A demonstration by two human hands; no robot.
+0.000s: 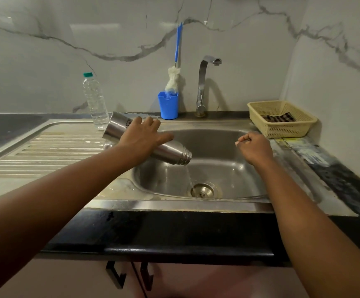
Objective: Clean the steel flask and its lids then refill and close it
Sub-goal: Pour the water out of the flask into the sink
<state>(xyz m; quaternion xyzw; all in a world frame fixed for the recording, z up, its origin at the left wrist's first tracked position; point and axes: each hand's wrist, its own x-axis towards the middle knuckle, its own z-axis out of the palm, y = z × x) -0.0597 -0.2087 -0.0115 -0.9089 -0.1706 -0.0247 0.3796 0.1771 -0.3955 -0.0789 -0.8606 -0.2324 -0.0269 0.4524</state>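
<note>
Flask: the steel flask (146,140) is held tilted over the sink basin (217,147), open mouth pointing down and right, a thin stream of water (189,178) falling from it toward the drain (202,190).
Left hand: the left hand (145,137) grips the flask around its middle, fingers wrapped over the top.
Right hand: the right hand (253,145) hovers over the basin's right side, fingers curled in; whether it holds anything cannot be told.
Behind the sink: a tap (202,87), a blue cup (168,105) holding a bottle brush (173,78), and a clear plastic bottle (95,100).
Right of the sink: a cream basket (282,127) on the table (174,231), a striped cloth (279,118) inside.
</note>
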